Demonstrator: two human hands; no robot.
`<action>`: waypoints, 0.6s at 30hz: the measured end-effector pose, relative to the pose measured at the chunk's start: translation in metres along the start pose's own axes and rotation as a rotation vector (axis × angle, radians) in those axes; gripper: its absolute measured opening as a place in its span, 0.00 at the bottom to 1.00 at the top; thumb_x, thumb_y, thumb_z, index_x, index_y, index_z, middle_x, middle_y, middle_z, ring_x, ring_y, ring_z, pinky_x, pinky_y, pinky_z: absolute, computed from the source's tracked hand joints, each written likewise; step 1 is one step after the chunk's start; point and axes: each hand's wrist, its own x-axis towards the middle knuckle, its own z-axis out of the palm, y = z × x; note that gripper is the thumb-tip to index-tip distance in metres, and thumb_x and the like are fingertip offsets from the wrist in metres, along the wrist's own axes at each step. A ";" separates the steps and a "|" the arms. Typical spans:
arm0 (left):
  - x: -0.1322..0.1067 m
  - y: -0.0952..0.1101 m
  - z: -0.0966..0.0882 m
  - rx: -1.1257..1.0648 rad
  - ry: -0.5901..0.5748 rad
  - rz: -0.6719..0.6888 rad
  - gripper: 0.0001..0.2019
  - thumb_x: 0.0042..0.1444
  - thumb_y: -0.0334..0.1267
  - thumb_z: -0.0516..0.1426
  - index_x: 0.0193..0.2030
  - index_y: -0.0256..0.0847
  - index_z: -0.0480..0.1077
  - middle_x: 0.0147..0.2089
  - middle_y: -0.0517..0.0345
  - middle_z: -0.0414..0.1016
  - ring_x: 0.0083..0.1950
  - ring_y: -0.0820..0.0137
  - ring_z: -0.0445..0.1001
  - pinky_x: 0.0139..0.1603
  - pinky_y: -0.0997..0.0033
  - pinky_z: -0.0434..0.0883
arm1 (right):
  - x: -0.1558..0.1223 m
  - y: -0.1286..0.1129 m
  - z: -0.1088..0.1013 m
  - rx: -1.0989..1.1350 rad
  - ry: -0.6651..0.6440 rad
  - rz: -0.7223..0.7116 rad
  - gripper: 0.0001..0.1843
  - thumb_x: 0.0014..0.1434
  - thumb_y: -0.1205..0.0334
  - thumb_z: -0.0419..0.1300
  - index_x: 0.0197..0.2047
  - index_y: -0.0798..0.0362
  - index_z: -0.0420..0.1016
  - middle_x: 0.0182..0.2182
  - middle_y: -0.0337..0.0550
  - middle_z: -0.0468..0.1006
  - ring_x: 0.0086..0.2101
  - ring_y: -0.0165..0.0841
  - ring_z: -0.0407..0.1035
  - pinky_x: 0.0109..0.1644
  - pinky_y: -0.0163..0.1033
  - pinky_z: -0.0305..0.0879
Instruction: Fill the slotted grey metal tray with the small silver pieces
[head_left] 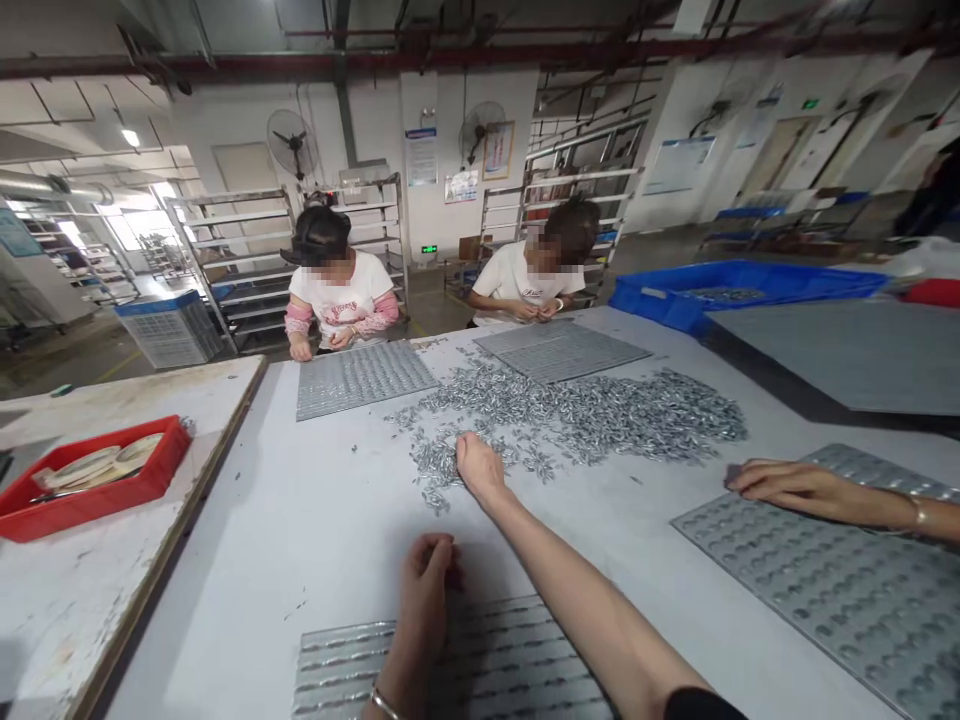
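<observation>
Metal-piece pile (pixel 637 415) sits on the white tabletop (pixel 240 560), thinning out toward its near-left edge, where the wearer's right hand (pixel 480 470) reaches in. Right fingers bunched, tips down touching loose pieces; can't tell if one is pinched. Left hand (pixel 429 575) is on the near side of the pile, above the far edge of the near board (pixel 341 665); thumb and fingers curled close, can't tell if anything is between them.

Progress, judged from layout: partway. Near board shows shiny wavy rows, maybe pieces, but arms cover part and the frame cuts it off, so no fill count. Plenty of pieces remain loose in the pile. Back-left board (pixel 364 380), beyond the pile, shows glinting rows; back-right board (pixel 570 350), just behind the pile, rows too fine to judge. Right board (pixel 780 560), nearer than the pile and to its right, has rounded marks, with another person's hand (pixel 802 490) over it.

Edges and room: tabletop strip between pile and near board gives the left hand space; tabletop left of the pile is wide, running to the table edge near the side bench (pixel 82 630). Right of the pile is tighter: gray sheet (pixel 840 350), plus blue bin (pixel 660 308) behind. Wearer's right forearm crosses over the near board, limiting left-hand travel that way.
</observation>
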 end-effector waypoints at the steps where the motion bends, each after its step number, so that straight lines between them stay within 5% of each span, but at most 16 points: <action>1: 0.000 0.001 -0.001 -0.067 0.009 -0.021 0.23 0.43 0.55 0.71 0.32 0.37 0.75 0.28 0.58 0.74 0.25 0.73 0.68 0.26 0.72 0.66 | 0.005 0.002 -0.003 0.097 0.023 0.043 0.14 0.71 0.57 0.52 0.46 0.55 0.76 0.48 0.55 0.77 0.53 0.45 0.69 0.59 0.47 0.62; 7: 0.002 0.006 -0.001 -0.323 0.072 -0.084 0.22 0.39 0.50 0.73 0.34 0.36 0.76 0.29 0.57 0.76 0.26 0.75 0.70 0.26 0.74 0.66 | 0.045 0.013 -0.031 0.723 0.028 0.259 0.20 0.68 0.53 0.61 0.58 0.55 0.71 0.53 0.48 0.75 0.48 0.38 0.74 0.51 0.49 0.75; 11: 0.009 0.007 -0.004 -0.438 0.109 -0.136 0.23 0.38 0.50 0.74 0.34 0.35 0.76 0.28 0.56 0.77 0.26 0.74 0.71 0.26 0.74 0.68 | 0.057 0.013 -0.035 1.033 0.011 0.347 0.12 0.71 0.56 0.56 0.48 0.56 0.74 0.42 0.43 0.78 0.39 0.33 0.75 0.43 0.43 0.76; 14: 0.012 0.007 -0.006 -0.477 0.118 -0.136 0.21 0.37 0.47 0.74 0.33 0.35 0.77 0.29 0.55 0.78 0.26 0.73 0.72 0.26 0.74 0.69 | 0.059 0.010 -0.027 1.191 0.019 0.394 0.15 0.73 0.62 0.46 0.37 0.52 0.71 0.29 0.37 0.75 0.32 0.30 0.75 0.38 0.40 0.76; 18: 0.012 0.006 -0.008 -0.479 0.098 -0.127 0.16 0.39 0.44 0.74 0.31 0.37 0.79 0.29 0.54 0.78 0.27 0.73 0.72 0.26 0.74 0.69 | 0.070 0.005 -0.021 1.310 0.054 0.426 0.14 0.72 0.61 0.48 0.38 0.53 0.71 0.32 0.38 0.76 0.34 0.29 0.75 0.40 0.37 0.76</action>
